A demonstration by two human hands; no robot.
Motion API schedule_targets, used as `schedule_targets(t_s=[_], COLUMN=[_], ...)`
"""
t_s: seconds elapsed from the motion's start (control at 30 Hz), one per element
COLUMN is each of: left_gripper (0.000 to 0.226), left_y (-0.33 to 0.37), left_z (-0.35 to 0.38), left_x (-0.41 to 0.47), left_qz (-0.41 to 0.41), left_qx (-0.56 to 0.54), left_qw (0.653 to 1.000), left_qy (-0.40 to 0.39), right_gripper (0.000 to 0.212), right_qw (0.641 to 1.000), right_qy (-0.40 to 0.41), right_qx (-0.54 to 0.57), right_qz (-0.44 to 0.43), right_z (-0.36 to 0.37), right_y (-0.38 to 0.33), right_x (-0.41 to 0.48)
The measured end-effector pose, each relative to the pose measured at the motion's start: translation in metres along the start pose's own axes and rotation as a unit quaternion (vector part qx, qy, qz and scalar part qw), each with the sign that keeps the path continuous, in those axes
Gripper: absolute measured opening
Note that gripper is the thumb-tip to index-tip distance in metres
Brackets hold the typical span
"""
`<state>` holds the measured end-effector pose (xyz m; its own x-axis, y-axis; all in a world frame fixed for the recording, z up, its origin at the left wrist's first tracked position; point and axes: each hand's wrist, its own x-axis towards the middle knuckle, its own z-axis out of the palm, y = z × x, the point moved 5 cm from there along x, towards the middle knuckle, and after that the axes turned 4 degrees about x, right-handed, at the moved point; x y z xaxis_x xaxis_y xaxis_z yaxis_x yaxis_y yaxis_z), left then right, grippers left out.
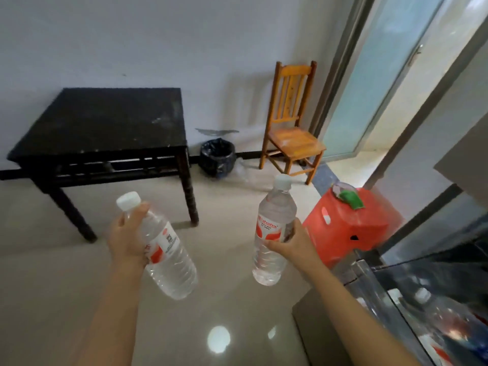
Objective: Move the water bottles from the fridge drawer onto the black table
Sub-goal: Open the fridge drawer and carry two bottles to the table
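Observation:
My left hand (126,233) grips a clear water bottle (169,260) with a white cap and a red-and-white label, tilted with its cap toward the upper left. My right hand (290,243) holds a second water bottle (272,233), nearly upright, around its labelled middle. Both bottles hang over the floor, short of the black table (105,122), which stands against the wall at the left with a bare top. The open fridge drawer (422,313) is at the lower right, with more bottles blurred inside it.
A red plastic stool (353,223) with a green and grey cloth on it stands right of my right hand. A black-lined waste bin (217,157) and a wooden chair (293,128) sit by the wall. A glass door is at the upper right. Glossy floor lies between me and the table.

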<state>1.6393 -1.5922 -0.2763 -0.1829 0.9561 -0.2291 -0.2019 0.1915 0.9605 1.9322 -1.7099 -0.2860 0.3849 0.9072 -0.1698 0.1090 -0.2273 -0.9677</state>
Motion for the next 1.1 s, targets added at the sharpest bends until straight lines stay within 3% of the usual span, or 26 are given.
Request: schedule_targets(t_s=[0.13, 0.3, 0.47, 0.63, 0.9, 1.1], left_gripper=[0.032, 0.021, 0.015, 0.011, 0.015, 0.017], left_y=[0.001, -0.007, -0.001, 0.005, 0.006, 0.014], left_z=[-0.048, -0.099, -0.149, -0.208, -0.286, -0.363], left_x=[-0.023, -0.077, -0.149, -0.211, -0.262, -0.261], left_qz=[0.018, 0.032, 0.057, 0.077, 0.068, 0.072], left_qx=[0.021, -0.023, -0.088, -0.094, -0.102, -0.101], left_qw=[0.992, 0.970, 0.921, 0.865, 0.808, 0.798], left_qy=[0.119, 0.241, 0.375, 0.486, 0.576, 0.590], right_gripper=[0.056, 0.045, 0.042, 0.053, 0.047, 0.050], right_qw=[0.994, 0.965, 0.924, 0.868, 0.790, 0.785], right_qy=[-0.112, -0.257, -0.374, -0.486, -0.600, -0.603], right_qx=[-0.012, -0.027, -0.050, -0.074, -0.052, -0.073], right_qz=[-0.012, -0.048, -0.059, -0.077, -0.117, -0.125], right_z=[0.037, 0.077, 0.129, 0.195, 0.293, 0.369], right_y=[-0.008, -0.006, -0.007, -0.012, -0.039, -0.048], right_x=[0.014, 0.011, -0.003, -0.038, -0.100, -0.127])
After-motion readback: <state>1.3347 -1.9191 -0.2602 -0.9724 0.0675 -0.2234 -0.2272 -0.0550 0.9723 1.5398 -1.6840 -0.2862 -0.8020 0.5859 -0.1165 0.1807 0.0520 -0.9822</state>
